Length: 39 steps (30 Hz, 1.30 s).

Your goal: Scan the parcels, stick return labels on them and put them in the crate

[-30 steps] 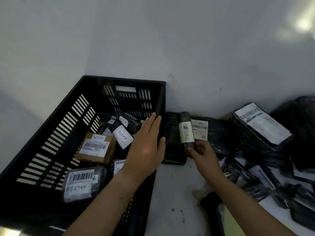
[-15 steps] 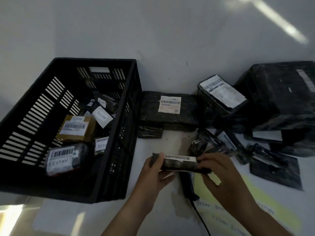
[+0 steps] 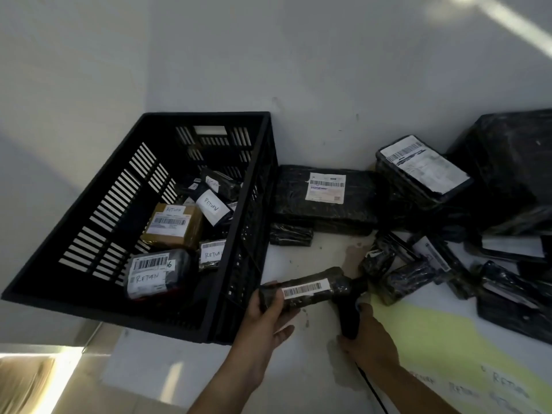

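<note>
Black-wrapped parcel (image 3: 301, 289), above the tabletop (image 3: 313, 255) at the crate's (image 3: 245, 222) four o'clock, is now grasped by left fingers (image 3: 270, 297) alone. The right fingers (image 3: 366, 312) have taken the scanner (image 3: 346, 318), so scanning looks imminent.

The crate (image 3: 206, 115) is black moulded plastic, matt, with slotted walls. The long parcel (image 3: 337, 286) is wrapped in black plastic film — glossy and crinkled — with a smooth white paper label (image 3: 303, 289) on it. The flat parcel (image 3: 298, 198) beside the crate has the same shiny wrap. The box (image 3: 173, 231) in the crate is brown cardboard under glossy tape. The scanner (image 3: 348, 318) looks like matt black plastic. The yellow sheet (image 3: 433, 339) is matt paper, lying on a smooth, scuffed white table (image 3: 313, 258).
</note>
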### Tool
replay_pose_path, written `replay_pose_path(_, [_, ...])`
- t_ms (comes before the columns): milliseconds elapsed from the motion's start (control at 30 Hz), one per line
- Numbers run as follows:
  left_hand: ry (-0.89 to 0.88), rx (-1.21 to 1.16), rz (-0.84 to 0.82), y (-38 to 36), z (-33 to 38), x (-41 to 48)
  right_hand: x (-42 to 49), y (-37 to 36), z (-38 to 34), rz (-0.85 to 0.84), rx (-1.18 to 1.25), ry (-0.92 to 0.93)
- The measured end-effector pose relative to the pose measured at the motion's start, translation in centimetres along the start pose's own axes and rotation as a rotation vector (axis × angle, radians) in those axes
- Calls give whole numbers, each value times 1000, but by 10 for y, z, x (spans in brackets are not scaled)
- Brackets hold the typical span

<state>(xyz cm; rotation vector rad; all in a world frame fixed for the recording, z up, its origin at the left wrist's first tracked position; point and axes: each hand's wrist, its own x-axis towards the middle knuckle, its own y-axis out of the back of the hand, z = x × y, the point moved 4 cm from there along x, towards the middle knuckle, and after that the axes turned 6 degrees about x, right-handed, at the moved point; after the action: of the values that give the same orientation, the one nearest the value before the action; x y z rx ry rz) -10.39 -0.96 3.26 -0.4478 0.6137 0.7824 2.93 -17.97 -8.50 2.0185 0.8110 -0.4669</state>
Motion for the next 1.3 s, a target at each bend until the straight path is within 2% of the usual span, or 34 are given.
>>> replay_pose_path(200, [-73,156,-4,5,15,13,-53,42,-21,-75,438,-19])
replay_pose_path(267, [-89,149,-4,1,17,19,-88,63,-25,-71,547,34])
replay_pose_path(467, [-133,115,-26,-20,17,29,-181,96,-56,-13,891,32])
replay_pose_path(567, [-162,75,-32,-34,13,25,-200,105,-63,19,903,165])
replay_pose_path(667, [-177,93,-25,-43,8,20,-210,108,-67,-40,923,234])
replay_pose_path(833, [-266,249,-4,-49,3,13,-207,103,-60,-61,847,285])
replay_pose_path(1067, [-225,131,39,-50,4,13,-207,97,-54,-24,863,301])
replay_pose_path(1300, [-215,86,-14,-51,4,13,-206,99,-51,-14,826,348])
